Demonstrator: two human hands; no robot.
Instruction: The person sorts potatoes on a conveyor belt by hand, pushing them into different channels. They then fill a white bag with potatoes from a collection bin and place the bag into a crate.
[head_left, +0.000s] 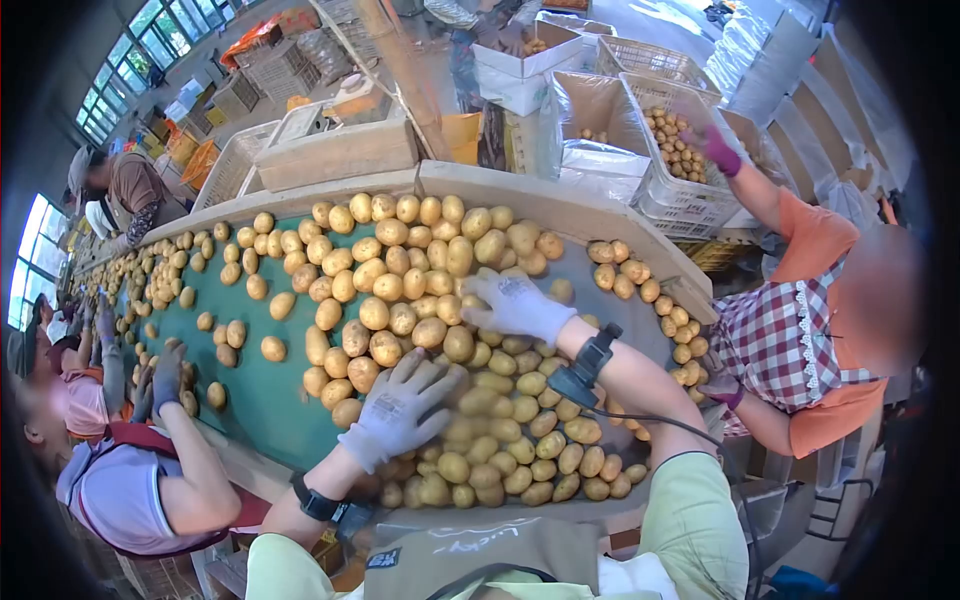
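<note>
Potatoes [388, 285] lie in a broad layer over the green belt [262, 385] and the grey surface at its end. My left hand [398, 410], in a pale glove, rests on potatoes near the middle with its fingers spread; nothing is held in it. Farther forward and to the right, my right hand [515, 305], gloved too, lies palm down with fingers apart at the edge of the potato layer. Between and below my hands, some potatoes [480, 415] look blurred. Black straps circle both my wrists.
A wooden rail [570, 205] borders the sorting table. At the right stands a person in a checked apron [775, 340] with purple gloves. Several other people line the left side. Beyond the rail are a crate of potatoes [675, 150] and a lined box [598, 105].
</note>
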